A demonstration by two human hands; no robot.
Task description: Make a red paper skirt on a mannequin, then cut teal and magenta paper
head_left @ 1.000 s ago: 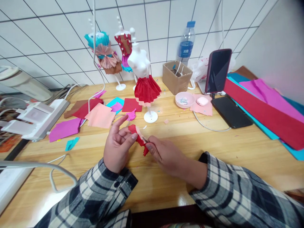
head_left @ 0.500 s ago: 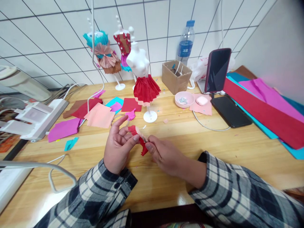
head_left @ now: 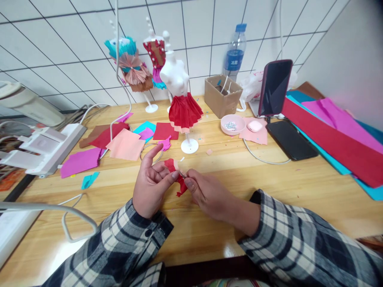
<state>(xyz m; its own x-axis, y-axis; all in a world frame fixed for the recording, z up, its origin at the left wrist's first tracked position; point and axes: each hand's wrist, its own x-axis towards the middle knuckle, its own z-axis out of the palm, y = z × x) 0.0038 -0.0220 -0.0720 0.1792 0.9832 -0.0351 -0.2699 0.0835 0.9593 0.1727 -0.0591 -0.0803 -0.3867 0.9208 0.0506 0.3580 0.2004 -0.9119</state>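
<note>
My left hand [head_left: 152,183] pinches a small red crepe paper piece [head_left: 171,165] with a pale pink strip along it, between thumb and fingers; its index finger points up and away. In my right hand [head_left: 206,193] is a thin metal tool [head_left: 182,174], most of it hidden by the fingers, so its kind does not show. The tool's tip meets the paper beside my left thumb. Past the hands stands a white mini dress form [head_left: 175,75] in a pleated red paper skirt [head_left: 184,112] with a pink hem.
Two dressed forms [head_left: 131,65] stand behind at the left. Paper squares [head_left: 125,144] lie left of centre, near a power strip [head_left: 54,149] and cables. Rightward are a cardboard box [head_left: 223,97], a pink bowl [head_left: 232,124], phones [head_left: 290,139] and long paper sheets [head_left: 332,139].
The red paper has turned slightly in my left fingers, and less of its pink strip shows. Both hands stay almost in place, with the tool still at the paper.
</note>
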